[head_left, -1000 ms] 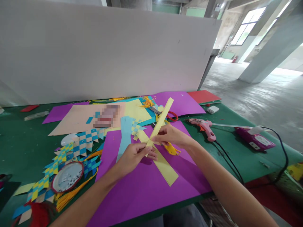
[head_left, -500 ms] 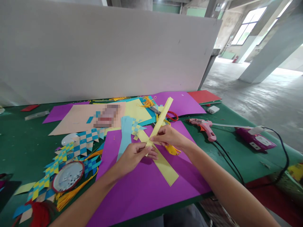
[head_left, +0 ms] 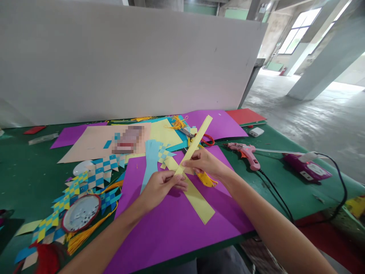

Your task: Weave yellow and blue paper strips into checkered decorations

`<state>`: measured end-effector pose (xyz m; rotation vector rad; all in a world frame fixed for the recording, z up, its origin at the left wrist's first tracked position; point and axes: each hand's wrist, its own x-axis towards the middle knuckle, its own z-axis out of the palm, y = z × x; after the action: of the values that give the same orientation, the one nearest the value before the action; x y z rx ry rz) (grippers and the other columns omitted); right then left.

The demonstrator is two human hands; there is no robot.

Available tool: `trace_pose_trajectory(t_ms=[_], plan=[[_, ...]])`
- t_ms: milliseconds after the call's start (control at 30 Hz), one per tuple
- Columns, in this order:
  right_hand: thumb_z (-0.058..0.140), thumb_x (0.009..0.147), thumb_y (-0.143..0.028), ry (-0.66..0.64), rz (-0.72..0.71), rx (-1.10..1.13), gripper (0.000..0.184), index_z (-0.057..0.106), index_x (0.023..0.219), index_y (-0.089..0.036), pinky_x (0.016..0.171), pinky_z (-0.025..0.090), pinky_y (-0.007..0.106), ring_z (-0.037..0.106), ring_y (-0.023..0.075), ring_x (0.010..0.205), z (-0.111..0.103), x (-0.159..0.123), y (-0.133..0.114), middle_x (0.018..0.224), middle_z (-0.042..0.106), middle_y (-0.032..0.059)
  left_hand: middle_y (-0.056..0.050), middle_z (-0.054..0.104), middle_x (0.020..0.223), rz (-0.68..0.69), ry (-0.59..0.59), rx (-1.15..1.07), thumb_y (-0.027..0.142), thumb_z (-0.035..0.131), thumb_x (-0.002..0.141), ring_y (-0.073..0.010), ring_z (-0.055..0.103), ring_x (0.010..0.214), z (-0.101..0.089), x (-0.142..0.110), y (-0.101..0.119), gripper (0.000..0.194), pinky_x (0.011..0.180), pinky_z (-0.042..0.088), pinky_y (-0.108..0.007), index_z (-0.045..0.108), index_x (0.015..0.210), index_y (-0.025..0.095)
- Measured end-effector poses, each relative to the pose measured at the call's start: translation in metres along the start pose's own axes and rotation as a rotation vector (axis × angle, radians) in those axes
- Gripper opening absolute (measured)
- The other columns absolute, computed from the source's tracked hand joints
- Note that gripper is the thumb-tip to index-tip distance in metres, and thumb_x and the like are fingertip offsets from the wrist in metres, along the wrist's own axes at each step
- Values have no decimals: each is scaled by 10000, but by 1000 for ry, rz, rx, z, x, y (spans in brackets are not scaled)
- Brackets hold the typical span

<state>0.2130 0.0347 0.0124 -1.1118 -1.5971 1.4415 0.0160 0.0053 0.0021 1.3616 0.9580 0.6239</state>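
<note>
A long yellow paper strip [head_left: 197,141] slants up and away to the right, pinched in both hands. My left hand [head_left: 167,180] is closed on its near end, thumb on top. Farther up the strip, my right hand [head_left: 205,163] is closed on it too. Beneath my hands, more yellow paper strips [head_left: 201,201] lie across a purple sheet [head_left: 159,228]. Light blue paper strips [head_left: 151,158] rest on the sheet left of my hands, beside a woven yellow-and-blue paper piece [head_left: 165,154]. A yellow object [head_left: 207,180] sits just under my right hand, partly covered.
Red-handled scissors [head_left: 209,140] lie beyond my hands. At right are a pink glue gun [head_left: 245,151] with its cord and a purple power strip [head_left: 308,167]. Woven paper fish shapes [head_left: 58,205], a red-rimmed dish [head_left: 81,213] and yellow tassels [head_left: 82,239] are at left. A white board [head_left: 128,61] stands behind.
The far end of the held yellow strip has swung slightly right and up. Both hands keep their hold, with my right hand raised a touch.
</note>
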Motion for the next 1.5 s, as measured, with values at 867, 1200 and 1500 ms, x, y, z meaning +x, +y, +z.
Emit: trace_pose_trajectory(t_ms=[867, 1200, 1500], plan=[[639, 795, -368, -75, -31, -177, 280, 601, 643, -136, 389, 266, 188, 405, 50, 409, 8, -1, -5, 482, 484, -45, -84, 757, 828, 66, 101, 37, 375, 599, 858, -215, 727, 788, 2, 0, 3, 273, 744, 563, -278, 686, 875, 118], [685, 752, -360, -41, -11, -53, 340, 522, 545, -145, 381, 239, 198, 350, 43, 399, 3, -1, -6, 440, 443, -57, -83, 761, 828, 46, 133, 81, 425, 642, 810, -233, 729, 799, 3, 1, 0, 299, 726, 568, -282, 680, 831, 129], [671, 764, -368, -45, -39, -16, 351, 527, 536, -143, 400, 247, 206, 347, 42, 407, 0, -1, -5, 434, 432, -56, -78, 760, 804, 63, 177, 104, 431, 661, 791, -235, 730, 769, 4, -1, 3, 295, 706, 572, -286, 687, 784, 138]])
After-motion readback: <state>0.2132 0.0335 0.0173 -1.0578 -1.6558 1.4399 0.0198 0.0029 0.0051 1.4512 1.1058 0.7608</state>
